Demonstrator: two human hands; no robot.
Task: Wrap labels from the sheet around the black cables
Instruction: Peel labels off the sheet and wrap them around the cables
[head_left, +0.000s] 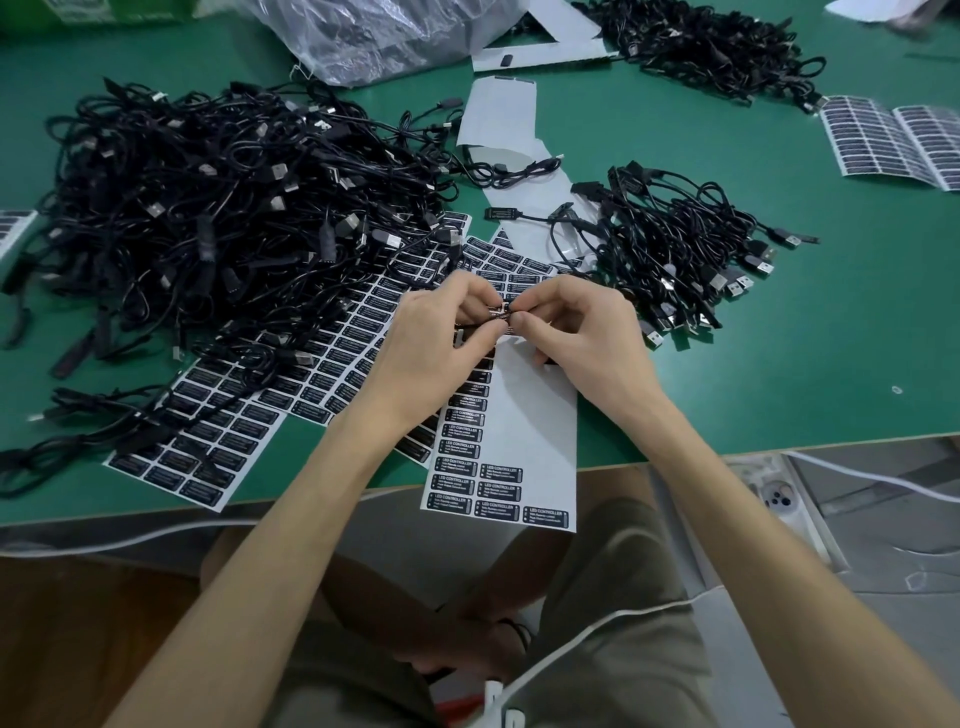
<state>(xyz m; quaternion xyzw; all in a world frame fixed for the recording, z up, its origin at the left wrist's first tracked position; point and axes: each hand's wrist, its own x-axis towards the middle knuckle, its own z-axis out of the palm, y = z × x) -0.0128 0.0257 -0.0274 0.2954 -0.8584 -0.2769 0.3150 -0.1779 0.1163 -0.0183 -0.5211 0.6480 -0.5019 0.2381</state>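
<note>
My left hand (441, 332) and my right hand (576, 327) meet above the label sheet (524, 441). Between their fingertips they pinch a small black cable part with a label (500, 314) on it. The sheet is white with black "LED CONTROLLER" stickers left along its left side and bottom rows. A large pile of black USB cables (218, 208) lies to the left. A smaller bundle of cables (675, 244) lies to the right of my hands.
More full label sheets (249, 415) lie under the left pile, and another (893, 140) at the far right. A clear plastic bag (374, 36) and a third cable heap (701, 41) sit at the back. The green table's front edge (779, 447) is near my body.
</note>
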